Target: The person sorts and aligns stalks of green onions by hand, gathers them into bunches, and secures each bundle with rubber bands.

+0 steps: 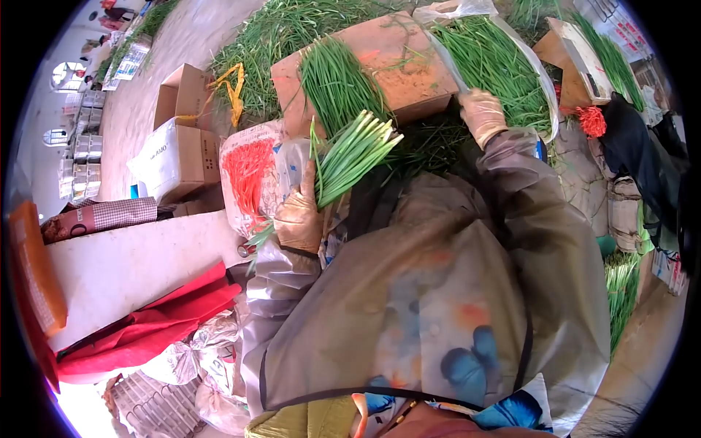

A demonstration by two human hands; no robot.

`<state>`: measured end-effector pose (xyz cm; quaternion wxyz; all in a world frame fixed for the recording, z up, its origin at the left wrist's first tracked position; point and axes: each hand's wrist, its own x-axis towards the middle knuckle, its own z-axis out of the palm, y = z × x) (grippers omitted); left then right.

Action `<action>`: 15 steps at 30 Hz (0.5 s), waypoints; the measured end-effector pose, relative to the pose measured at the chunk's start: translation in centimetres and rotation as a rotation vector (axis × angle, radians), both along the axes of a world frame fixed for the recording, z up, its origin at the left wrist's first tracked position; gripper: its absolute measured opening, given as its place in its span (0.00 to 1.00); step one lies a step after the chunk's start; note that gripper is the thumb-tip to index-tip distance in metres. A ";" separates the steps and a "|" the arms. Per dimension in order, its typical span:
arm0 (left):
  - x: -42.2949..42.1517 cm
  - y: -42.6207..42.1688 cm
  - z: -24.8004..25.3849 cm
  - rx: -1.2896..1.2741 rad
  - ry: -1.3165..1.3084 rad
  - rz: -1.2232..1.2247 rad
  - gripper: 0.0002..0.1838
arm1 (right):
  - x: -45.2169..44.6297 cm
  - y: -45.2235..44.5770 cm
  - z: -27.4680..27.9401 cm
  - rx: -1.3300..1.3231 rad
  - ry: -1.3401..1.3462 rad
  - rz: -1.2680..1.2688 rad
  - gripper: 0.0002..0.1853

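Note:
My left hand [299,219], in a tan glove, is closed round a bunch of chives [358,157]. Its pale cut ends point up and right, and leaf tips stick out below the hand. My right hand [482,113], also gloved, has its fingers curled beside the heap of chives [493,66] in a plastic-lined container. A long thin grey strip runs up and left from it; whether this is a tool or the liner's edge I cannot tell. Between the hands, another chive bundle [339,84] lies on an upturned cardboard box [409,62].
Loose grass-like greens [248,73] cover the floor ahead. Red ties [247,175] lie on a white sack at left, near an open carton [182,102]. A white board [146,266] and red cloth [161,314] are at my left. More chives [621,299] stand at right.

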<state>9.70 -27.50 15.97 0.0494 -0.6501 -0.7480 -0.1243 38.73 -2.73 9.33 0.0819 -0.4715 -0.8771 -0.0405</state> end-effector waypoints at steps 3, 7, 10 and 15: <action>0.0 0.4 -0.1 -0.037 0.054 0.017 0.43 | -2.1 -1.9 0.4 -0.585 0.754 0.036 0.23; 0.5 1.0 -0.7 -0.038 0.087 -0.059 0.41 | -6.9 -6.1 5.7 -0.512 0.624 0.317 0.16; 1.1 0.6 -0.5 -0.174 0.302 0.006 0.43 | -6.0 -4.3 4.4 -0.186 0.473 0.411 0.08; 0.2 -0.9 0.6 -0.077 -0.119 -0.062 0.43 | 2.4 3.4 -1.8 -0.109 -0.046 -0.080 0.09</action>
